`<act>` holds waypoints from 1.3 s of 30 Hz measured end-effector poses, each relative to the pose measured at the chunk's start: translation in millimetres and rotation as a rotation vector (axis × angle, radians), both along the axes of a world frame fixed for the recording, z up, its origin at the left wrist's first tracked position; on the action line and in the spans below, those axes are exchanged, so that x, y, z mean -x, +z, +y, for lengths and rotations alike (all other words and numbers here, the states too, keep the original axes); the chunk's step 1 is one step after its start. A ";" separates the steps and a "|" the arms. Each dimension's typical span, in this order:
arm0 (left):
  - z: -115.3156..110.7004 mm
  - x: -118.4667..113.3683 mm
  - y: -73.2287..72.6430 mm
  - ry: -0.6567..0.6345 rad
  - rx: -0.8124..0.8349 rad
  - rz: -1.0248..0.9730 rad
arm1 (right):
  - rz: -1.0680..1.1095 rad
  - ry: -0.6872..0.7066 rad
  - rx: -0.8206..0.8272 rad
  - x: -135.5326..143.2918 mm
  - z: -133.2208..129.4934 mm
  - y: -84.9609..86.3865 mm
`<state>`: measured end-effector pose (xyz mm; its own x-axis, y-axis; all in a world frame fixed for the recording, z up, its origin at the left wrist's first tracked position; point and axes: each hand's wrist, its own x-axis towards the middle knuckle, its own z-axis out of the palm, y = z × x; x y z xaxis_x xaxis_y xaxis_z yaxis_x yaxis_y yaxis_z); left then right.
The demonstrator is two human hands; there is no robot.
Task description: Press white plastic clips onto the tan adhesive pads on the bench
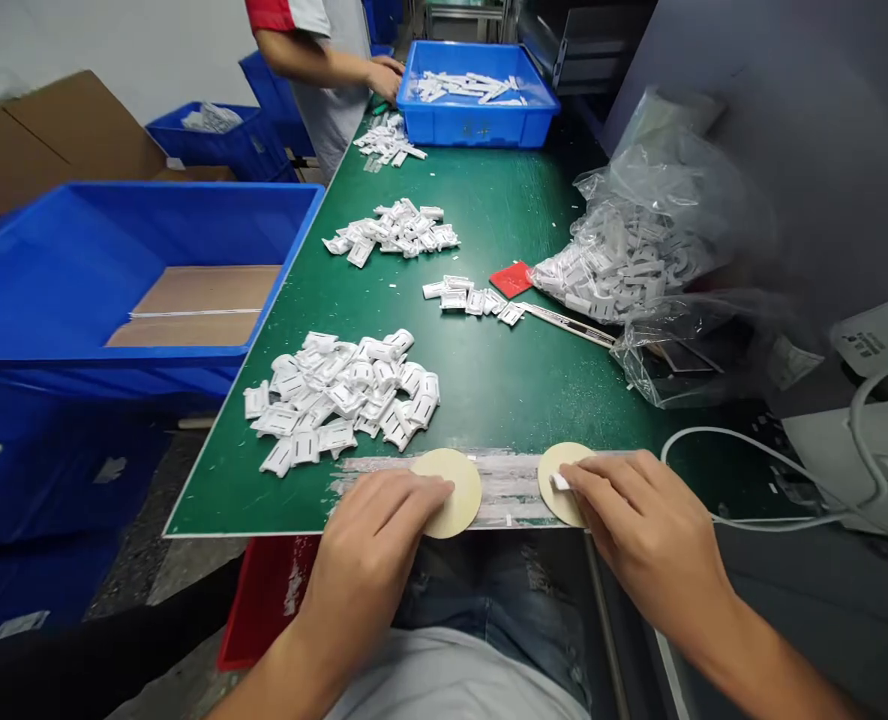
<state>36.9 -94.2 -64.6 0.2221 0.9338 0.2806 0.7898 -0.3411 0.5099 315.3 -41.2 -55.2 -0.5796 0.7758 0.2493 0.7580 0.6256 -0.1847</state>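
Two round cream discs lie on a pale, scuffed strip (pixel 510 485) at the near edge of the green table (pixel 504 220). My left hand (pixel 376 530) rests on the left disc (pixel 459 500), its fingers bent together; anything under the fingertips is hidden. Over the right disc (pixel 560 462), my right hand (pixel 643 520) pinches a small white plastic part (pixel 559 482) against the surface. A large pile of white parts (pixel 346 385) lies beyond my left hand. Further back is a short row of similar parts (pixel 475 298).
A clear bag of white parts (pixel 631 250), a red square (pixel 511 279) and a cutter knife (pixel 571 325) lie to the right. Blue bins (pixel 136 200) stand left. At the far end, a person (pixel 324 65) reaches beside a blue tub (pixel 478 125). A white cable (pixel 774 455) curves at right.
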 end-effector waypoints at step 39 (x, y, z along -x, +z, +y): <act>1.2 -7.8 7.2 0.064 -0.060 0.092 | -0.057 -0.066 -0.139 14.5 -1.7 8.8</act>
